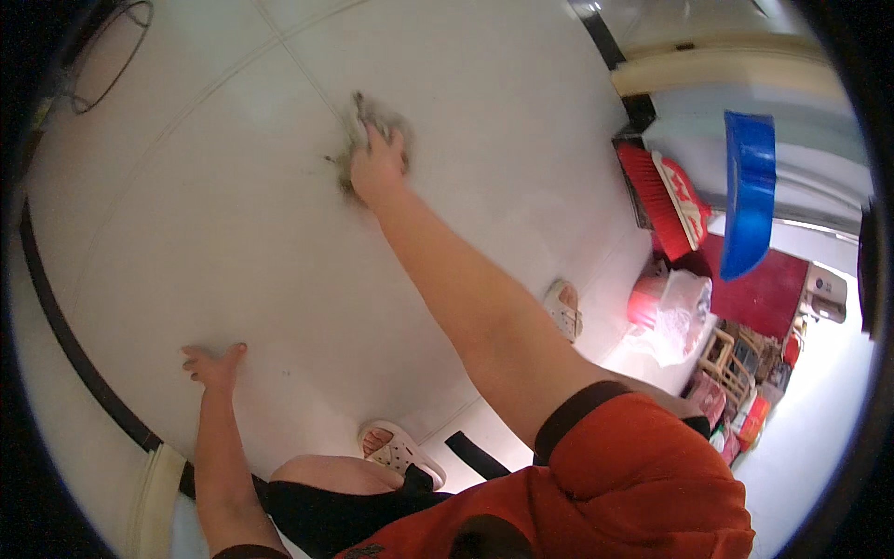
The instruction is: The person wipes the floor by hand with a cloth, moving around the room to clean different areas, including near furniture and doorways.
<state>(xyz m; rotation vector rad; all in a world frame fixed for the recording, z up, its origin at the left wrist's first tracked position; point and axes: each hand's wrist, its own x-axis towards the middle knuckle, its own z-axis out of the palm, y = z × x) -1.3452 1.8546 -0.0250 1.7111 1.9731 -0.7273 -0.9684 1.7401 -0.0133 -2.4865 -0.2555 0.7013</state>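
Observation:
My right hand (379,164) reaches far forward to the pale tiled floor (279,244). Under its fingers is a crumpled, dark-patterned cloth (347,175), blurred by motion and partly hidden by the hand. My left hand (214,363) is off to the lower left, fingers spread and holding nothing. It appears to be on or just above the tiles; the contact is not clear. My feet, in white clog sandals (401,447), are on the floor below and to the right.
At right, a red-bristled broom (663,199) and a blue dustpan (749,195) are by the wall. Beyond them are a red bin with a plastic bag (674,307) and a wooden stool (726,360) among piled goods. A thin wire loop (112,59) shows at upper left.

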